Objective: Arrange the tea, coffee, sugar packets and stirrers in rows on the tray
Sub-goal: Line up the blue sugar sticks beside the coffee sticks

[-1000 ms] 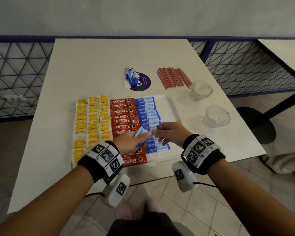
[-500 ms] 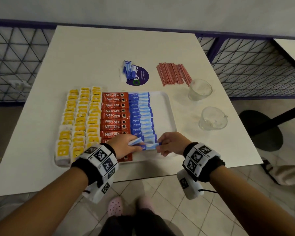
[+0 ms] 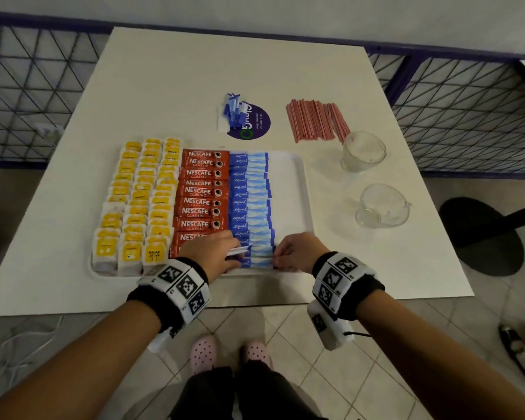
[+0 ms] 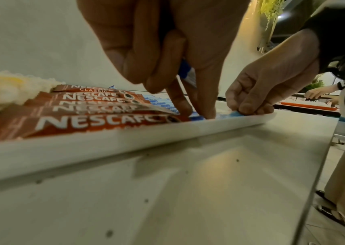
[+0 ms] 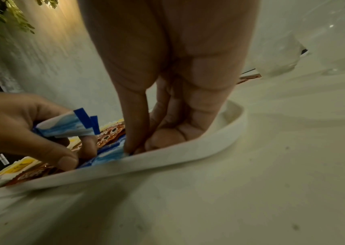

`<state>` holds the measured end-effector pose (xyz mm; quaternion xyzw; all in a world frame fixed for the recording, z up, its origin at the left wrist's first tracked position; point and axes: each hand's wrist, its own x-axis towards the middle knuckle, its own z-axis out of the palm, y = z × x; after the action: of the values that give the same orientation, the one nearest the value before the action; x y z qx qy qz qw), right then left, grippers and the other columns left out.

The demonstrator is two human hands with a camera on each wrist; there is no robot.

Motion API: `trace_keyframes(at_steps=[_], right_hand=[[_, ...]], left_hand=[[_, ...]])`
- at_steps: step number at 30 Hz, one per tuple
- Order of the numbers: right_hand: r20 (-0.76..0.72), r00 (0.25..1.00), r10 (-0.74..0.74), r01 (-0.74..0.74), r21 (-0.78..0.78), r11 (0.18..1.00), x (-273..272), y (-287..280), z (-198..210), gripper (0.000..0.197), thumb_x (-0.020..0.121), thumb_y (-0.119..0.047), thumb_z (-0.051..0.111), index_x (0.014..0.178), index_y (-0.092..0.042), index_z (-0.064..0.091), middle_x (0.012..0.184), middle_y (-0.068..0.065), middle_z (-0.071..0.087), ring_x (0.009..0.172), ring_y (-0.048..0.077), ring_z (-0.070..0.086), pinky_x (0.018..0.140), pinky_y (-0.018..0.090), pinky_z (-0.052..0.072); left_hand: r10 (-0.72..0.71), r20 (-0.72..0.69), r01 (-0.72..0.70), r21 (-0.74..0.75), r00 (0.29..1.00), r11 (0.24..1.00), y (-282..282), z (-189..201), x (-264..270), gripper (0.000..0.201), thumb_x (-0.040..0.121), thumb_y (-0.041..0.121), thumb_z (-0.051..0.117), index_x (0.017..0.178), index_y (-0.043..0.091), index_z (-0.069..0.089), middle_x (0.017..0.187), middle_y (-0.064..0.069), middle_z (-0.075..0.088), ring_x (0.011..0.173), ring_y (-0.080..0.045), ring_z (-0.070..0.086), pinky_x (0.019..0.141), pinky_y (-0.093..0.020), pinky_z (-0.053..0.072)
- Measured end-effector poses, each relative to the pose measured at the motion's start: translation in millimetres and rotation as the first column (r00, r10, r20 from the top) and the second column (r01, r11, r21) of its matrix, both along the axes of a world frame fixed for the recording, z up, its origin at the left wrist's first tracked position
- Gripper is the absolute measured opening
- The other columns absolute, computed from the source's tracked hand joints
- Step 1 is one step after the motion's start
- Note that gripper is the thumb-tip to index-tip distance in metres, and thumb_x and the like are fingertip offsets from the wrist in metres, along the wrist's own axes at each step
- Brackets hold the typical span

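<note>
A white tray [image 3: 302, 189] holds rows of yellow tea bags [image 3: 140, 201], red Nescafe sachets [image 3: 200, 192] and blue sugar packets [image 3: 252, 201]. Both hands work at the near end of the blue row. My left hand [image 3: 225, 256] grips a few spare blue packets [image 5: 66, 127] while its fingertips [image 4: 188, 109] press down on the nearest packet in the tray. My right hand [image 3: 281, 259] pinches the right end of that packet [image 4: 235, 113] just inside the tray's front rim [image 5: 167, 159]. More blue packets [image 3: 234, 112] and red stirrers [image 3: 315, 119] lie on the table beyond the tray.
Two glass cups [image 3: 362, 150] [image 3: 382, 204] stand right of the tray. A round purple sticker [image 3: 256, 122] lies under the loose packets. The tray's right strip [image 3: 288, 192] is bare. The table's near edge [image 3: 255, 301] is close behind my wrists. Wire fencing [image 3: 467, 116] flanks the table.
Both hands have come back toward the tray's near edge along the blue row. The packet held between them now lies low at the row's near end.
</note>
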<state>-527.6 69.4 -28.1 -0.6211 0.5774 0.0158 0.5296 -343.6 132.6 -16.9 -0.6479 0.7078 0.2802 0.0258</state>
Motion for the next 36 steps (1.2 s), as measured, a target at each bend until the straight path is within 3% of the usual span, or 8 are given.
trace_keyframes(at_steps=[6, 11, 19, 22, 25, 27, 31, 36], right_hand=[[0.025, 0.999, -0.040, 0.039, 0.041, 0.998, 3, 0, 6, 0.027, 0.078, 0.001, 0.068, 0.062, -0.015, 0.053, 0.032, -0.014, 0.051, 0.029, -0.004, 0.047, 0.036, 0.009, 0.039], [-0.023, 1.000, -0.007, 0.007, 0.009, 1.000, 5, 0, 4, 0.026, 0.080, -0.006, 0.068, 0.065, -0.017, 0.049, 0.060, -0.001, 0.056, 0.033, -0.001, 0.048, 0.039, 0.009, 0.041], [-0.049, 0.996, 0.070, -0.072, -0.047, 0.996, 1, -3, 14, 0.025, 0.081, -0.020, 0.070, 0.070, -0.019, 0.047, 0.062, -0.002, 0.055, 0.031, -0.002, 0.047, 0.036, 0.008, 0.036], [0.017, 0.991, 0.132, -0.130, -0.080, 0.988, 3, -3, 24, 0.021, 0.079, -0.024, 0.072, 0.087, -0.023, 0.052, 0.070, -0.006, 0.053, 0.054, 0.004, 0.049, 0.045, 0.012, 0.036], [0.061, 0.972, 0.226, -0.215, -0.150, 0.965, 11, 0, 29, 0.037, 0.077, -0.028, 0.073, 0.110, -0.027, 0.057, 0.076, -0.012, 0.051, 0.063, 0.002, 0.047, 0.056, 0.012, 0.035], [0.082, 0.962, 0.261, -0.242, -0.193, 0.951, 17, 1, 33, 0.032, 0.079, -0.028, 0.071, 0.109, -0.023, 0.061, 0.075, -0.013, 0.051, 0.061, 0.001, 0.046, 0.055, 0.009, 0.037], [0.045, 0.957, 0.287, -0.271, -0.215, 0.938, 24, -4, 45, 0.022, 0.085, -0.025, 0.065, 0.097, -0.007, 0.063, 0.067, -0.009, 0.054, 0.056, 0.003, 0.049, 0.051, 0.011, 0.041], [0.091, 0.955, 0.282, -0.263, -0.179, 0.948, 22, -13, 55, 0.015, 0.087, -0.019, 0.062, 0.093, -0.006, 0.066, 0.067, -0.003, 0.061, 0.048, -0.002, 0.052, 0.049, 0.011, 0.041]], left_hand=[[-0.021, 0.087, 0.025, -0.043, 0.996, 0.999, 3, 1, -4, 0.030, 0.092, 0.038, 0.051, 0.113, 0.017, 0.053, 0.118, 0.004, 0.051, 0.105, -0.017, 0.054, 0.087, -0.032, 0.045], [-0.013, 0.167, 0.022, -0.049, 0.986, 0.999, 4, 4, -7, 0.032, 0.093, 0.041, 0.048, 0.115, 0.018, 0.052, 0.119, 0.005, 0.050, 0.104, -0.016, 0.055, 0.085, -0.030, 0.045], [0.039, 0.134, -0.032, -0.056, 0.990, 0.998, 5, 10, -7, 0.035, 0.094, 0.044, 0.045, 0.112, 0.016, 0.051, 0.116, 0.004, 0.052, 0.104, -0.015, 0.053, 0.083, -0.027, 0.042], [0.073, 0.076, -0.069, -0.055, 0.994, 0.996, 5, 12, -6, 0.034, 0.093, 0.045, 0.046, 0.107, 0.014, 0.054, 0.106, 0.003, 0.052, 0.100, -0.016, 0.053, 0.081, -0.025, 0.039], [0.137, -0.112, -0.136, 0.019, 0.984, 0.991, 5, 13, -10, 0.024, 0.093, 0.037, 0.051, 0.093, 0.013, 0.053, 0.088, 0.002, 0.048, 0.086, -0.019, 0.052, 0.067, -0.024, 0.034], [0.207, -0.254, -0.186, 0.105, 0.945, 0.977, 6, 16, -12, 0.018, 0.093, 0.033, 0.052, 0.087, 0.016, 0.052, 0.078, 0.005, 0.049, 0.075, -0.014, 0.050, 0.057, -0.020, 0.031], [0.317, -0.425, -0.224, 0.255, 0.848, 0.941, 6, 25, -14, 0.013, 0.094, 0.032, 0.049, 0.085, 0.024, 0.049, 0.072, 0.009, 0.049, 0.065, -0.006, 0.047, 0.056, -0.017, 0.033], [0.629, -0.598, -0.284, 0.573, 0.497, 0.769, 2, 33, -18, 0.025, 0.101, 0.025, 0.032, 0.082, 0.015, 0.046, 0.058, 0.000, 0.032, 0.032, -0.001, 0.029, 0.035, -0.013, 0.022]])
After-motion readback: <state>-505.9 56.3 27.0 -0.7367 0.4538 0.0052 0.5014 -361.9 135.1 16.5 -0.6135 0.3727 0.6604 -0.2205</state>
